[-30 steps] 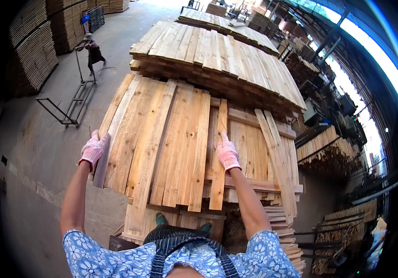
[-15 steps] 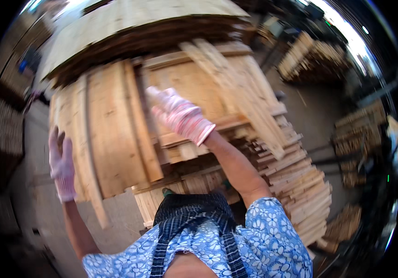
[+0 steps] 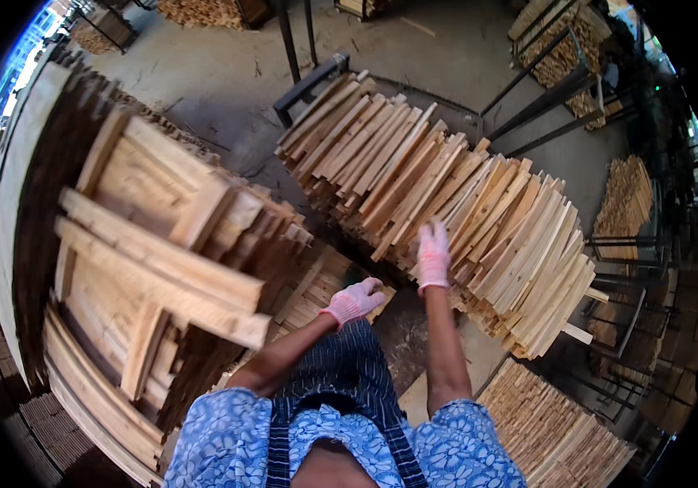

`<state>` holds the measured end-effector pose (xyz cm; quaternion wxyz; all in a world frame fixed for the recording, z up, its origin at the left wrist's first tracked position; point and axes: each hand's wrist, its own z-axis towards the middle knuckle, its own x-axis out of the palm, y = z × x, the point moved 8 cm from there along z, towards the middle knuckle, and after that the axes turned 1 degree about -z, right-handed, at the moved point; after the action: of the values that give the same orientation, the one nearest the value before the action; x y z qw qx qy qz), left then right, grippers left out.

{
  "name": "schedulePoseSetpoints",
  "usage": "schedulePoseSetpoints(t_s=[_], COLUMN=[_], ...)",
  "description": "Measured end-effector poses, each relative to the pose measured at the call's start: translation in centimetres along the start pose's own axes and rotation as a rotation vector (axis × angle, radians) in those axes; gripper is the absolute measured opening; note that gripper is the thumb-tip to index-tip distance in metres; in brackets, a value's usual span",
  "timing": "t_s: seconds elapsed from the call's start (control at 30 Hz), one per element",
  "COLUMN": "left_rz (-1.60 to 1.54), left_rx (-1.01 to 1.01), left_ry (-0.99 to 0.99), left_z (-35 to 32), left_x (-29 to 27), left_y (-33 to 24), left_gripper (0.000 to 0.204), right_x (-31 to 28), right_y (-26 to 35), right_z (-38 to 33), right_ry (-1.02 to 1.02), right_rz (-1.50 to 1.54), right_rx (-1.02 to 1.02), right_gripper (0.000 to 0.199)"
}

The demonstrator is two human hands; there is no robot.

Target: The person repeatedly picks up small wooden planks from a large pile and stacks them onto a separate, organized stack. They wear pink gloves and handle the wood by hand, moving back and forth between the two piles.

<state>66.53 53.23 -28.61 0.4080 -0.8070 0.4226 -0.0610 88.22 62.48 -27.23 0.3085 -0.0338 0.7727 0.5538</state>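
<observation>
1. Right hand (image 3: 433, 254), pink-gloved, reaches out flat over the slanted row of planks (image 3: 479, 220); fingers loose and spread, blurred, clamped on nothing that shows. Can't tell if the fingertips touch the wood.
2. Left hand (image 3: 354, 301), also pink-gloved, fingers curled in toward the palm, near the low board stack (image 3: 316, 289) just in front of the body; no plank seen inside it, so whether it grips anything can't be told.
3. Planks lie side by side in a long leaning row. Each board's long axis runs from lower right up toward upper left; the row itself stretches from top centre down to the right edge. Near ends sit by the right hand.
4. Around: large pile of wooden pallets (image 3: 162, 260) on the left, close beside the left arm, blocking that side. Dark metal racks (image 3: 544, 98) behind the plank row, more wood bundles (image 3: 625, 203) far right, another flat stack (image 3: 552, 431) at lower right. Bare concrete floor (image 3: 227, 89) beyond.
5. Versus a second ago: both hands then lay on the wide stacked boards straight ahead; now the view has swung to the plank row, with hands off that pile and closer together.
</observation>
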Motion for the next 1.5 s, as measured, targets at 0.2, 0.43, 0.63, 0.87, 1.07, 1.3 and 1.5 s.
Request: schedulePoseSetpoints(t_s=[0.2, 0.43, 0.63, 0.87, 1.07, 1.3, 1.5], left_rz=[-0.210, -0.097, -1.045, -1.360, -1.483, -1.021, -1.083], left_rx=[-0.346, -0.475, -0.670, -0.673, -0.636, -0.248, -0.469], left_ry=[-0.221, -0.542, -0.416, -0.453, -0.321, -0.266, -0.323], left_z=[15.0, 27.6, 36.9, 39.8, 40.1, 41.4, 39.7], left_x=[6.2, -1.2, -2.4, 1.8, 2.3, 4.6, 0.0], left_y=[7.7, 10.4, 24.1, 21.8, 23.1, 29.4, 23.6], left_gripper=[0.054, 0.077, 0.098, 0.092, 0.083, 0.082, 0.072], right_x=[8.1, 9.6, 13.9, 20.2, 20.1, 19.5, 18.7], right_y=[-19.5, -20.8, -21.8, -22.8, -19.5, -23.1, -25.2], right_z=[-2.2, 11.5, 15.8, 16.6, 16.4, 16.3, 16.1], right_ry=[0.387, 0.071, -0.013, 0.117, 0.032, -0.070, -0.097], right_rz=[-0.291, -0.297, -0.390, -0.315, -0.676, -0.042, 0.099], right_rx=[0.395, 0.554, 0.673, 0.535, 0.420, 0.308, 0.541], right_gripper=[0.058, 0.087, 0.099, 0.101, 0.102, 0.103, 0.111])
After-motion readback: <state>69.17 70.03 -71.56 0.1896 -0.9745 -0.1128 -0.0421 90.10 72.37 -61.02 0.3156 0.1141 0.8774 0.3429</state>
